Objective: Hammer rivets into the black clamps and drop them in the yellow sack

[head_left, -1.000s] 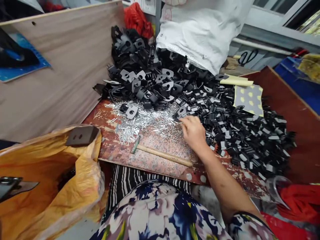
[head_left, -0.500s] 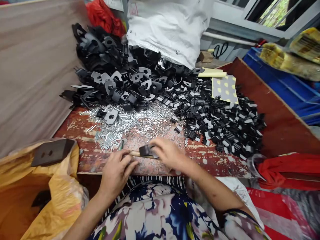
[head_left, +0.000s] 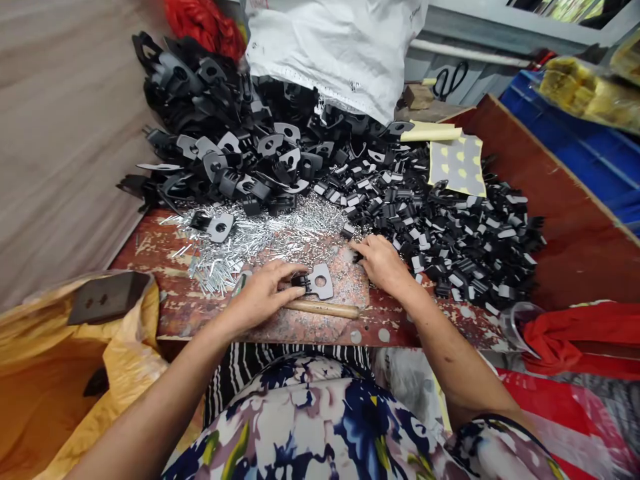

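Observation:
My left hand [head_left: 267,290] is closed with thumb and fingers on the dark end of a black plastic piece with a holed grey tab [head_left: 321,281]. The tab points right, just above a wooden handle [head_left: 325,308] lying on the bench; that handle's left end is hidden by the hand. My right hand [head_left: 384,265] is at the near left edge of the heap of small black plastic parts [head_left: 440,233]. Its fingertips are pinched on one small black part [head_left: 357,257], mostly covered by them. Loose metal pins [head_left: 260,233] lie beyond my left hand.
A pile of larger black holed pieces [head_left: 215,153] fills the back left under a white sack [head_left: 330,53]. Dotted paper [head_left: 457,167] lies on the small parts. A wooden board [head_left: 565,193] edges the right side; a yellow bag [head_left: 125,347] hangs at left.
My left hand has moved up and right and now holds the holed black piece. My right hand has left the handle area and moved right and away, onto a small black part.

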A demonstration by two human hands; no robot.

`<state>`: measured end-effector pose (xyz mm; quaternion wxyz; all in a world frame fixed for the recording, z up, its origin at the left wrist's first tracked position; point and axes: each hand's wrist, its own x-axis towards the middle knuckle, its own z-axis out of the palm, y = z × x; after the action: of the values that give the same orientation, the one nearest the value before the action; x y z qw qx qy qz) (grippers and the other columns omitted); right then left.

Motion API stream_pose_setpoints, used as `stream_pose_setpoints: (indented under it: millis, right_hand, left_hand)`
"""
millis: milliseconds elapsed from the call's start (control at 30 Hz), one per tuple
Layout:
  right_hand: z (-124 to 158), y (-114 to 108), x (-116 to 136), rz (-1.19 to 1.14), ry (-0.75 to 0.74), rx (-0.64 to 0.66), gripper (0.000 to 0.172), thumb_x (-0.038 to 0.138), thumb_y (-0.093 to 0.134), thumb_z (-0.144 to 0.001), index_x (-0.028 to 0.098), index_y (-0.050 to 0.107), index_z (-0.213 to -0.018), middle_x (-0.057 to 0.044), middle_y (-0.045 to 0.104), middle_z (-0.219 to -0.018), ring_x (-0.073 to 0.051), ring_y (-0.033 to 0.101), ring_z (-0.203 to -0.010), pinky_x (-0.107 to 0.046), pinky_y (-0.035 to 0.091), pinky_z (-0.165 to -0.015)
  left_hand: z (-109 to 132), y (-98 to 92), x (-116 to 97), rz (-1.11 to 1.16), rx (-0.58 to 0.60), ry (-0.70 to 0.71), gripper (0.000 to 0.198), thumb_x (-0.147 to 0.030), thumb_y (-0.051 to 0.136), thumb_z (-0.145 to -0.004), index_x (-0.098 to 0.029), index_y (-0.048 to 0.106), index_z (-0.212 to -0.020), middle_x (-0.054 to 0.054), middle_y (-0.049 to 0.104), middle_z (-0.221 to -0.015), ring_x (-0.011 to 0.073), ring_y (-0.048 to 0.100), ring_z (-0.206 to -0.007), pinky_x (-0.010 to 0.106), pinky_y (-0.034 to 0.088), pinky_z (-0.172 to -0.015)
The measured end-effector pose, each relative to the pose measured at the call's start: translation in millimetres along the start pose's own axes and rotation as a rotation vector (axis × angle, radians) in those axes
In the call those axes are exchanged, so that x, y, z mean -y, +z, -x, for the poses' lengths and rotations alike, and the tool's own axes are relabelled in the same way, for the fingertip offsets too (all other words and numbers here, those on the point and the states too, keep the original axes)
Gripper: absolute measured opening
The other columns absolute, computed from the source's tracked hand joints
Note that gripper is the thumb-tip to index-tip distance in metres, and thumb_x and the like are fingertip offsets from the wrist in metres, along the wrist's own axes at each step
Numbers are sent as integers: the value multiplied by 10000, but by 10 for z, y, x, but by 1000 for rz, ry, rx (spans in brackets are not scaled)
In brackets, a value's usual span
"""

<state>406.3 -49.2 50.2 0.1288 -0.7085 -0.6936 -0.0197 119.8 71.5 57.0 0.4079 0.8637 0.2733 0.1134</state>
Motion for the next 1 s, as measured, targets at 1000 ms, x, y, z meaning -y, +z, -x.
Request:
stream_pose_setpoints:
  millis: [1000]
  right_hand:
    - [371,14,1380,-1046,94,-74,286,236,535,-970,236,696,-1206,-50,780,-1095,-191,729,-988,-425,517,-1029]
  left_hand:
    - [470,220,-311,952,-143,-321,257,-420,782,-784,-171,747,-727,109,488,-1455,70,556,-612,264,515,-472]
